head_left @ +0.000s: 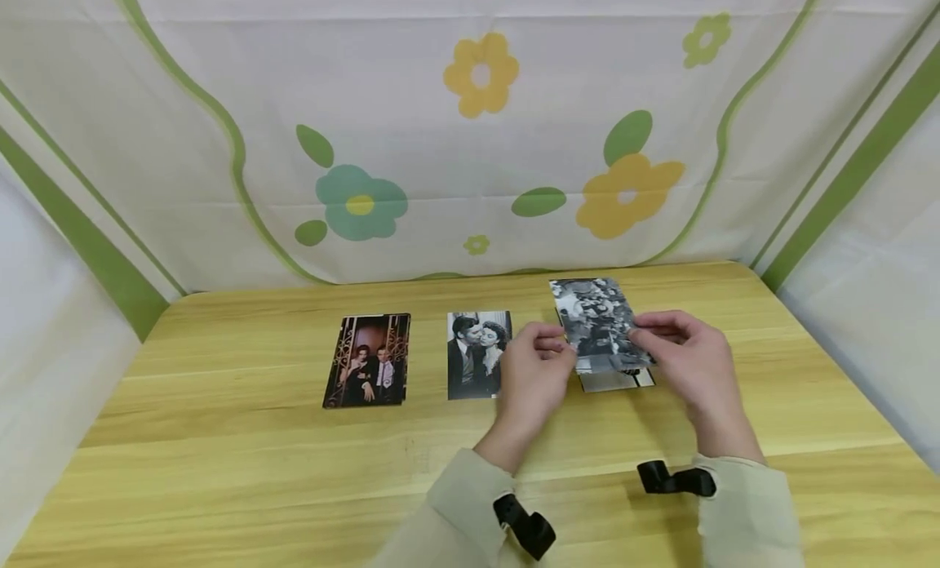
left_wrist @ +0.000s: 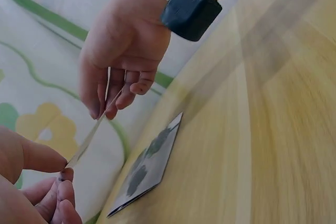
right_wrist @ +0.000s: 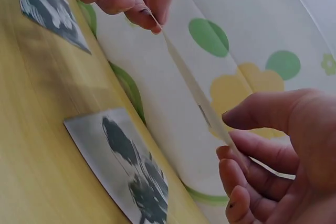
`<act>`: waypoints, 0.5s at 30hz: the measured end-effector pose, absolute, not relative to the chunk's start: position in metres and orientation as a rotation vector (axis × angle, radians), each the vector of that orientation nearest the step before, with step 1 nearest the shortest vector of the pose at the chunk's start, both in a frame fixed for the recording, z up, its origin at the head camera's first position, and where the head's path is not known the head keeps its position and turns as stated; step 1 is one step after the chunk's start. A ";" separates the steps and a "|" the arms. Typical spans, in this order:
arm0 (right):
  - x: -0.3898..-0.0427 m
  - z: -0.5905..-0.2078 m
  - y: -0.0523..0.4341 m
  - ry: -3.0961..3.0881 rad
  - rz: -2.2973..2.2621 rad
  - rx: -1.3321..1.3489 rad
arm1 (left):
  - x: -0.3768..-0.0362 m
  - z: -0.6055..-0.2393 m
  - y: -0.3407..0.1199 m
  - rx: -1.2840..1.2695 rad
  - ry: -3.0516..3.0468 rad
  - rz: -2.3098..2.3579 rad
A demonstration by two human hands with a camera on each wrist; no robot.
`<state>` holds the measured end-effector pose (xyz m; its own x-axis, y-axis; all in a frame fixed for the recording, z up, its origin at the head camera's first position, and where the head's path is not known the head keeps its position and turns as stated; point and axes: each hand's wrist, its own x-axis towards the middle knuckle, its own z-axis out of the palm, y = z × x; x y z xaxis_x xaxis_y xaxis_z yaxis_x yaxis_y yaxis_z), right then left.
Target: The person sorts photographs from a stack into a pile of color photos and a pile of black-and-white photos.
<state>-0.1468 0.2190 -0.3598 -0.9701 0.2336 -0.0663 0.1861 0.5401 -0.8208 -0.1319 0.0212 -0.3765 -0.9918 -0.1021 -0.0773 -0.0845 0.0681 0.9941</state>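
Observation:
A black-and-white photo is held above the wooden table by both hands. My left hand pinches its left edge and my right hand pinches its right edge. The wrist views show the photo edge-on between my left hand and my right hand. Under it, flat on the table, lies another black-and-white photo, mostly hidden in the head view.
Two more photos lie flat to the left: a couple in black and white and a colour one of two people. A flowered cloth hangs behind the table and along both sides.

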 end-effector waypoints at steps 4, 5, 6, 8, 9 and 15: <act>-0.148 -0.363 0.231 -2.751 1.418 -0.443 | -0.134 -0.379 0.037 0.188 -2.327 -2.123; -0.147 -0.365 0.233 -2.758 1.422 -0.463 | -0.135 -0.380 0.040 0.187 -2.350 -2.106; -0.148 -0.366 0.235 -2.765 1.425 -0.484 | -0.135 -0.381 0.042 0.191 -2.377 -2.083; -0.148 -0.369 0.236 -2.781 1.426 -0.519 | -0.135 -0.382 0.045 0.204 -2.426 -2.042; -0.149 -0.371 0.237 -2.793 1.423 -0.531 | -0.135 -0.383 0.046 0.211 -2.448 -2.023; -0.151 -0.382 0.238 -2.855 1.412 -0.514 | -0.137 -0.387 0.048 0.309 -2.491 -2.006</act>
<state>-0.1510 0.2377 -0.3819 -0.9458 0.2442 -0.2140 0.3183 0.5670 -0.7597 -0.1368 0.0476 -0.3871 -0.9789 -0.1041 -0.1758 -0.1940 0.2031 0.9597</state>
